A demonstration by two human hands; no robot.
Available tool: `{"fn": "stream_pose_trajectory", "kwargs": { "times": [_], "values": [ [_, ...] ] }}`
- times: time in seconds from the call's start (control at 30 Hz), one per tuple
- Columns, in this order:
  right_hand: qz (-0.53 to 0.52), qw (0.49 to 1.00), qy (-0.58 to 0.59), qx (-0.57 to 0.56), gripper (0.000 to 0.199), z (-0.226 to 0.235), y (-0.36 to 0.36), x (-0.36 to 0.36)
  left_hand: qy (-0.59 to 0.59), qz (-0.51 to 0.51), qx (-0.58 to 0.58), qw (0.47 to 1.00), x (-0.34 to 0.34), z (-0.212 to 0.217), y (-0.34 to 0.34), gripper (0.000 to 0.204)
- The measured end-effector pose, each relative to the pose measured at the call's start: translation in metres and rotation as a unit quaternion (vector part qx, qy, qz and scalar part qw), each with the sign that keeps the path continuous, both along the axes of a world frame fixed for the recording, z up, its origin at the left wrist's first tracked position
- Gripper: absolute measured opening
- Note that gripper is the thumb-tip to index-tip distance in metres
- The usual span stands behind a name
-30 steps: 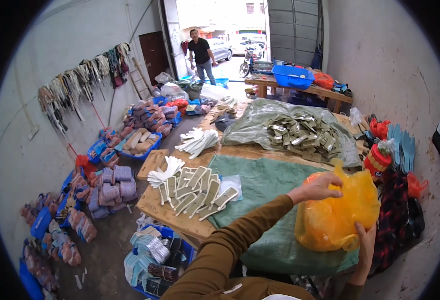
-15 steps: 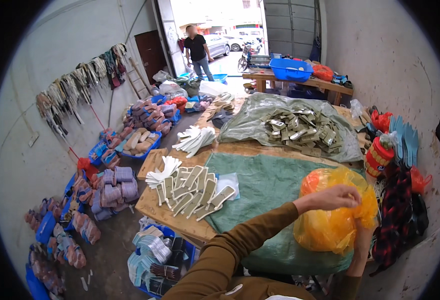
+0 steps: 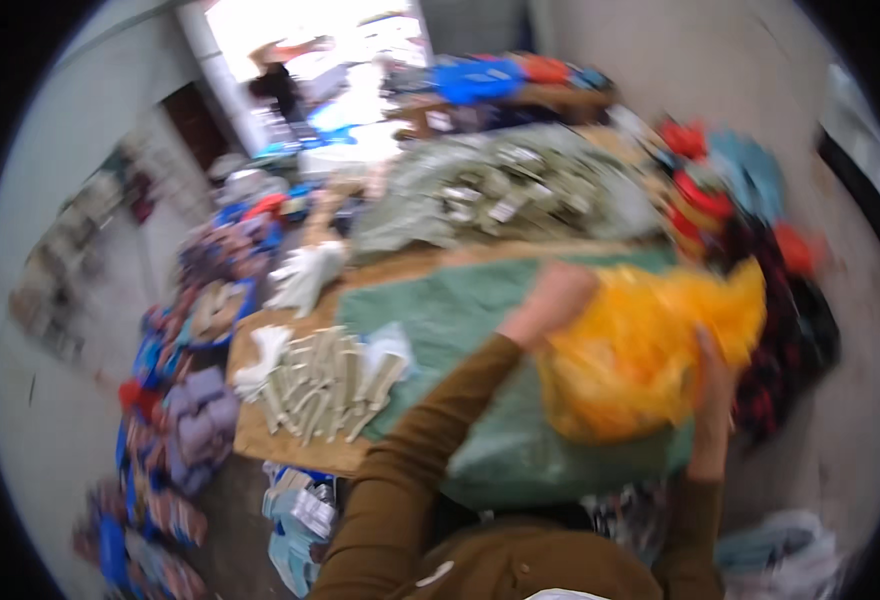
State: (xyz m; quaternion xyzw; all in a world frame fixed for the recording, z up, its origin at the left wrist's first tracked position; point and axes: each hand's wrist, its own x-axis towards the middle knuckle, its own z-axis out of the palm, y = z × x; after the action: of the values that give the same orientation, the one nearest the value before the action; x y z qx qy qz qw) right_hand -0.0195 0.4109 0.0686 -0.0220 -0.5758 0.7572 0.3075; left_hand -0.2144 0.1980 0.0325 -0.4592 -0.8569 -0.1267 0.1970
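A bulging yellow plastic bag [image 3: 615, 375], with orange showing through it, rests at the right of a green sheet [image 3: 490, 450] on the wooden table. My left hand [image 3: 558, 298] is closed in a fist on the bag's upper left edge. At the bag's right side, my right hand [image 3: 714, 380] grips the plastic, its fingers partly hidden by the folds. Loose yellow plastic sticks up at the upper right. The picture is smeared by motion, so what lies inside the bag cannot be made out.
Olive strips with white edges [image 3: 315, 385] and white strips [image 3: 305, 275] lie on the table's left. Behind is a pile of olive pieces [image 3: 530, 195] on a grey-green sheet [image 3: 400, 210]. A red container [image 3: 698, 210] stands right. Bundles [image 3: 200, 405] crowd the floor; a person [image 3: 278, 92] is near the doorway.
My left hand has moved from above the bag to its upper left edge and closed there. The bag's top now spreads to the right. The view has swung to the right.
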Motion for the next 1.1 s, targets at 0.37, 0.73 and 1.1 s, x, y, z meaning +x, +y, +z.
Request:
{"fn": "stream_pose_trajectory", "kwargs": {
  "times": [0.37,0.73,1.1],
  "values": [
    [-0.08,0.91,0.063,0.401,0.041,0.021,-0.014,0.025,-0.454,-0.026,0.476,0.753,0.036,0.083,-0.022,0.023],
    [0.235,0.603,-0.305,0.699,0.05,0.047,-0.034,0.011,-0.386,0.064,0.422,0.818,0.079,0.078,-0.106,0.025],
    [0.158,0.62,0.114,0.76,0.011,-0.029,-0.128,-0.086,-0.366,0.026,0.44,0.82,0.096,0.068,-0.103,0.016]
  ]
}}
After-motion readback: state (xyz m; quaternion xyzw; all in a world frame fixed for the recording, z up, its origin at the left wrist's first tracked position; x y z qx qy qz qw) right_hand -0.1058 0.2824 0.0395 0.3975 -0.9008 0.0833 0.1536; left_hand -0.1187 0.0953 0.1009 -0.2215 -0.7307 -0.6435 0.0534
